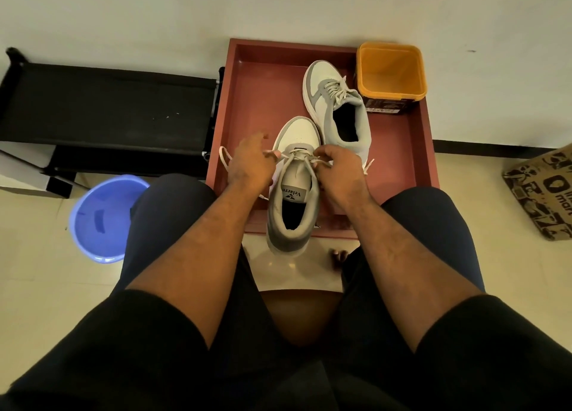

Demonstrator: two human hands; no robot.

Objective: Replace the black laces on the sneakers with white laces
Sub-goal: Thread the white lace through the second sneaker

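A grey and white sneaker (294, 194) stands at the near edge of the red tray (253, 101), heel toward me. A white lace (224, 156) runs through its lower eyelets, and its ends trail out to both sides. My left hand (252, 163) pinches the left strand by the eyelets. My right hand (342, 169) pinches the right strand at the same height. The second sneaker (339, 101) lies farther back in the tray, laced in white. No black lace is visible.
An empty orange tub (391, 70) sits in the tray's far right corner. A black rack (108, 110) stands to the left, a blue bucket (102, 218) on the floor beside my left knee, and a printed cardboard box (544, 190) at the right.
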